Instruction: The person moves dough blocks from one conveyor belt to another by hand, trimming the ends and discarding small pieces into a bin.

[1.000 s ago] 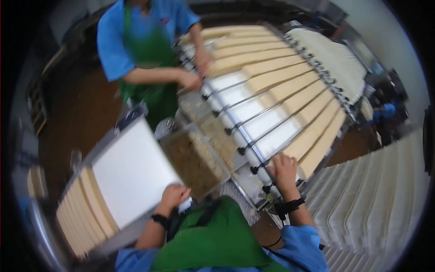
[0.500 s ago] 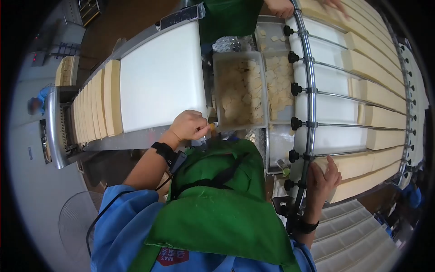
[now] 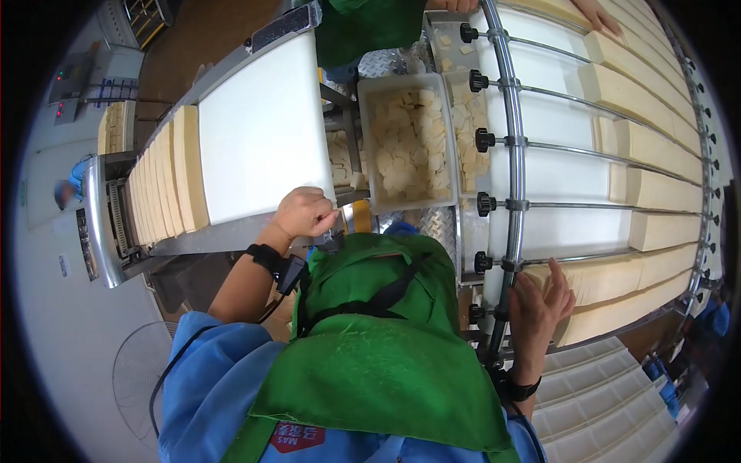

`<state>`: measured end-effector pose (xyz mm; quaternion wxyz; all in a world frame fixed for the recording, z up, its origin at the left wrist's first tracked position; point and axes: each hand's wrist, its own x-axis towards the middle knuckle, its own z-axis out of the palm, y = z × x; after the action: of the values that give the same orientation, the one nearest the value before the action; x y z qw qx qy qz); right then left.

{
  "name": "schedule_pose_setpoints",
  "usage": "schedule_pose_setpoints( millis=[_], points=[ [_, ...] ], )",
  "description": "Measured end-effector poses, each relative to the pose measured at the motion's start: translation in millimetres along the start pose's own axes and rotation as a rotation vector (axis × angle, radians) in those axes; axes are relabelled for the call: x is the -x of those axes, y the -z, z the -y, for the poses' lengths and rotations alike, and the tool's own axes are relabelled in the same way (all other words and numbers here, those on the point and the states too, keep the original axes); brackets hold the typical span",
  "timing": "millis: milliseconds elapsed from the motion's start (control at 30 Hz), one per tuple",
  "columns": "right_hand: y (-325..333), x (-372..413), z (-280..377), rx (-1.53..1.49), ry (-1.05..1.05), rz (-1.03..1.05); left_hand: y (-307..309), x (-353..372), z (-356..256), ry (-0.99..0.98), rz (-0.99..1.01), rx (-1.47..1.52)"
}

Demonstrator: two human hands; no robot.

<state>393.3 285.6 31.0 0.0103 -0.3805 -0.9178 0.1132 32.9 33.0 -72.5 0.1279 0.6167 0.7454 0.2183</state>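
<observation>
My left hand (image 3: pixel 307 212) is closed in a fist at the near right corner of the white conveyor belt (image 3: pixel 262 131); whatever its fingers hold, if anything, is hidden. On the other side, my right hand (image 3: pixel 543 305) reaches over the curved metal rail (image 3: pixel 512 147). Its fingers are spread against the front end of a long row of thin pale dough sheets (image 3: pixel 594 279). A second dough row (image 3: pixel 617 315) lies just beside it, nearer to me.
Between the belts stands a bin (image 3: pixel 366 154) holding loose dough pieces. More dough rows (image 3: pixel 629 85) lie between thin rods on the right belt. Upright dough slabs (image 3: pixel 185 166) line the left belt's far end. A co-worker's hand (image 3: pixel 600 15) touches a far row.
The view has shifted slightly, and the belts and bin sit a little further left. The co-worker's hand at the rows has moved. My hands keep nearly the same places.
</observation>
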Motion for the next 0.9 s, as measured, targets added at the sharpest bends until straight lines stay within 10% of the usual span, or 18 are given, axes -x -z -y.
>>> schedule_pose_setpoints(
  millis=[900],
  points=[
    [-28.6,0.1,-0.3,0.155,-0.084,-0.139,-4.0,-0.8,-0.4,-0.039,-0.043,-0.039]
  ],
)
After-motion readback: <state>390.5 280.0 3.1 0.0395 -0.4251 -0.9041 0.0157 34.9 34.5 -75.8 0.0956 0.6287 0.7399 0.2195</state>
